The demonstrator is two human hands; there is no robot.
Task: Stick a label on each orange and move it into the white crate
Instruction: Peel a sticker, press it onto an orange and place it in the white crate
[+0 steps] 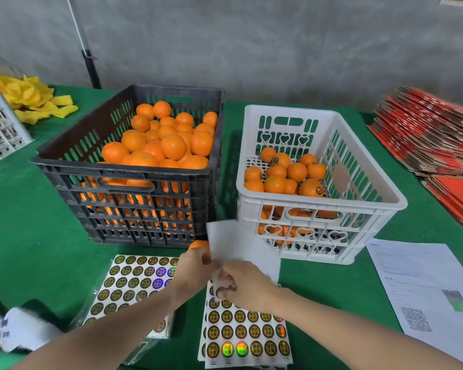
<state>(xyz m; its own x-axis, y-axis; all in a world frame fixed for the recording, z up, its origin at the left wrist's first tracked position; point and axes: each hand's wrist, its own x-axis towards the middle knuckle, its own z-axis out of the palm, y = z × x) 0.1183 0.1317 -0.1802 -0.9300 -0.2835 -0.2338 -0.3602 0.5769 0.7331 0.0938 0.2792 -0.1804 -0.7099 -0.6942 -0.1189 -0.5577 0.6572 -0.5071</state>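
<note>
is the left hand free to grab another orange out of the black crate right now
Probably not yet: the left hand already holds an orange and is pinching the sticker sheet alongside the right hand. The black crate itself is open-topped and unobstructed.

Yellow foam nets (35, 98) lie far left, red flattened cartons (428, 137) far right, a printed sheet (422, 284) nearer.

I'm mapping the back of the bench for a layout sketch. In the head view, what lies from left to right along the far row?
Yellow foam nets → black crate of unlabelled oranges → white crate holding labelled oranges → stack of red cartons.
</note>
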